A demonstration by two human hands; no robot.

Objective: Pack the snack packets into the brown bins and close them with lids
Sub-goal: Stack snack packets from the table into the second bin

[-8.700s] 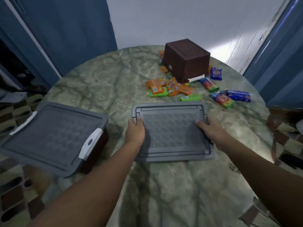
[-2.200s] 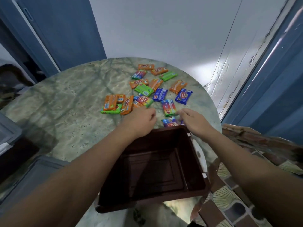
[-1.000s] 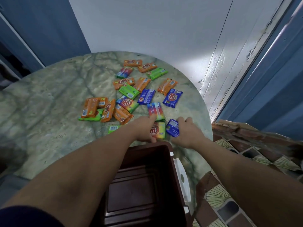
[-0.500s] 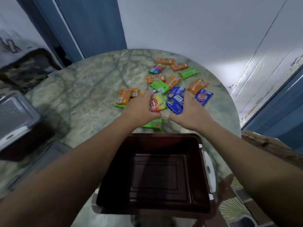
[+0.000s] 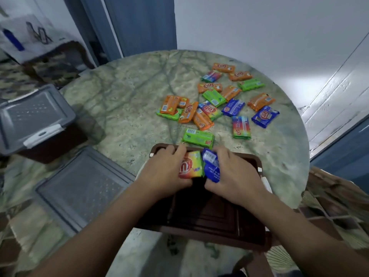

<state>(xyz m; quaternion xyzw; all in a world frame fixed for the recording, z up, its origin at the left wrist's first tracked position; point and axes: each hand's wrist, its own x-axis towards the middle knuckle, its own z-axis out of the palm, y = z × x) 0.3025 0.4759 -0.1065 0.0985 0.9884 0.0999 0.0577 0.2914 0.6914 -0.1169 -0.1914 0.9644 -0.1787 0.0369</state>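
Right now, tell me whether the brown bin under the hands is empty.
Empty where visible: the brown bin shows bare floor. Both packets are still held above it; hands hide the far end.

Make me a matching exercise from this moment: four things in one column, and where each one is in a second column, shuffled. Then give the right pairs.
Things
1. rainbow packet
2. blue packet
3. loose grey lid
4. green packet

Places
A. flat on the table, left of the open brown bin
B. held in the right hand over the bin
C. on the table just beyond the bin's far rim
D. held in the left hand over the bin

Pairs: 1-D, 2-B, 3-A, 4-C
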